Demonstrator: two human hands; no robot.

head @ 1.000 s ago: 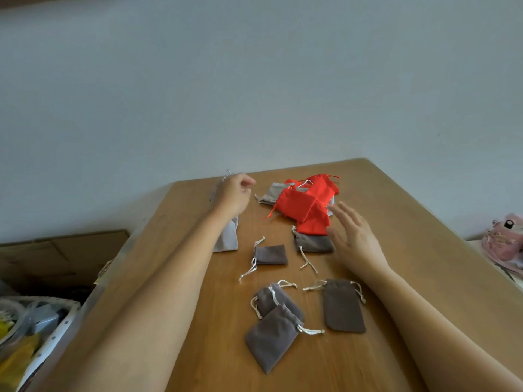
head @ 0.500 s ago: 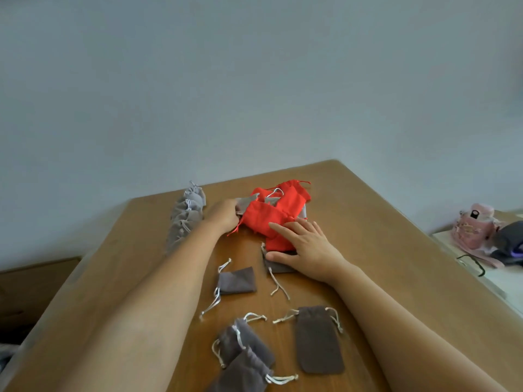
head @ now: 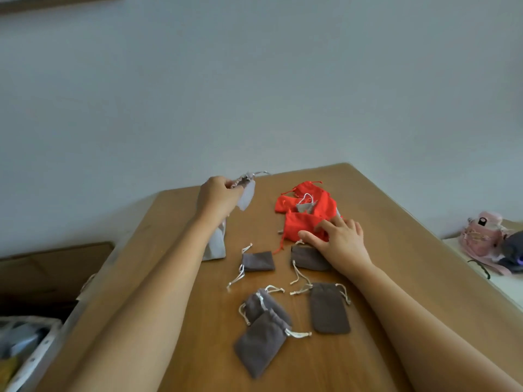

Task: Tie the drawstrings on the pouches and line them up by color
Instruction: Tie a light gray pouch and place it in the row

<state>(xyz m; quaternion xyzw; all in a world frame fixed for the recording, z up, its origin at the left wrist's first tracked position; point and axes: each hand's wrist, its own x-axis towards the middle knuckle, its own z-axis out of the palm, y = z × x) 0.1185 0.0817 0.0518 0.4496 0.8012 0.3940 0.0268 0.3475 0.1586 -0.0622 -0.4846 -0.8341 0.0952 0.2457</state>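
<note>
My left hand (head: 217,200) pinches a light grey pouch (head: 246,196) by its gathered neck and holds it just above the far left of the wooden table (head: 396,250). More light grey pouches (head: 216,246) lie under my left forearm, partly hidden. My right hand (head: 339,241) rests with spread fingers on a red pouch (head: 297,228) at the near edge of the red pile (head: 307,200). Its palm covers part of a dark grey pouch (head: 307,258). A small light grey pouch (head: 305,207) sits in the red pile. Several dark grey pouches (head: 261,339) lie nearer me.
A pink bag (head: 481,233) and a dark item (head: 513,246) sit on a surface to the right of the table. A white basket (head: 31,343) stands on the floor at the lower left, with a brown cardboard box (head: 53,261) behind it.
My left hand has pulled a light grey pouch out of the pile and lifted it to the far left. My right hand stayed pressed on the red pouch.
</note>
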